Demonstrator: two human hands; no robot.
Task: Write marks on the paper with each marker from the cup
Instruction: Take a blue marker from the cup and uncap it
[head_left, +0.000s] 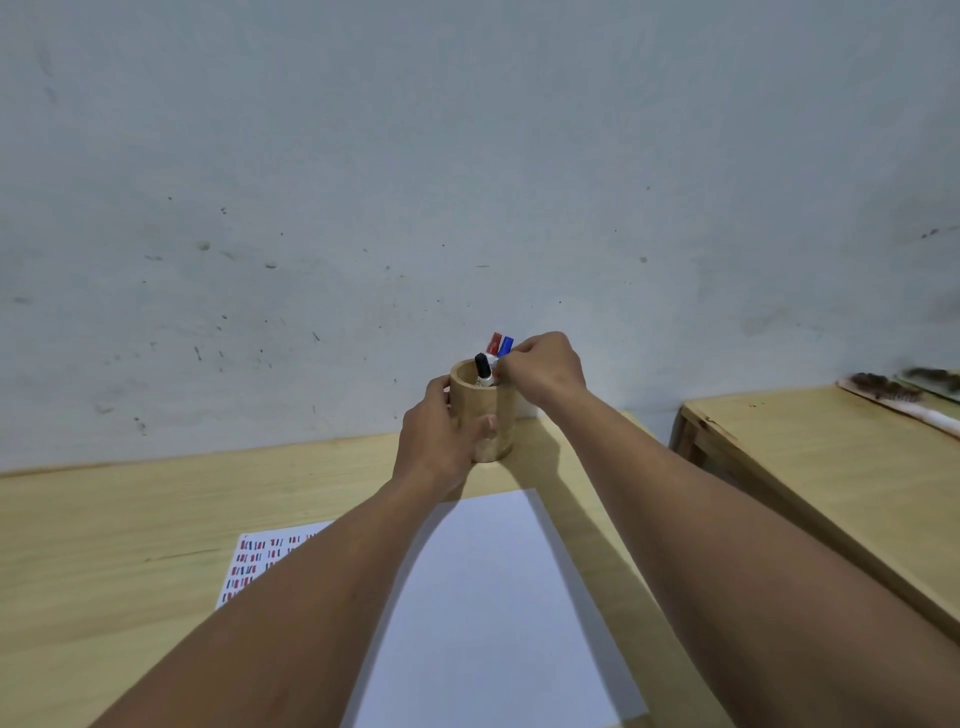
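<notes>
— Wood, pale and round: that cup (480, 415) stands near the back edge of the table (130, 519), close to the wall (363, 182). Why is the left hand (441, 441) wrapped round it?

— To steady it, I'd say. The fingers curl against the cup's side so it won't tip or slide while the right hand (540, 371) works at the rim.

— And the right hand, is it gripping anything?

— Its fingertips are pinched together at the markers, likely on the blue marker (505, 347), though I cannot tell for sure which one they grip. The red marker (494, 343) stands just beside the blue, and the black marker (483, 370) leans lower in the cup.

— Where will the marks go?

— On the blank sheet (493, 597) lying in front of the cup, between the two forearms. It looks untouched. A second sheet (260, 561) to the left, partly under the arm, is already covered in rows of short red, blue and dark strokes.

— And the room?

— Light wooden tabletop, a grey-white wall speckled with small dark marks, and a second wooden table (831, 467) to the right, set apart by a narrow gap, with something brown and blurred at its far edge.
</notes>
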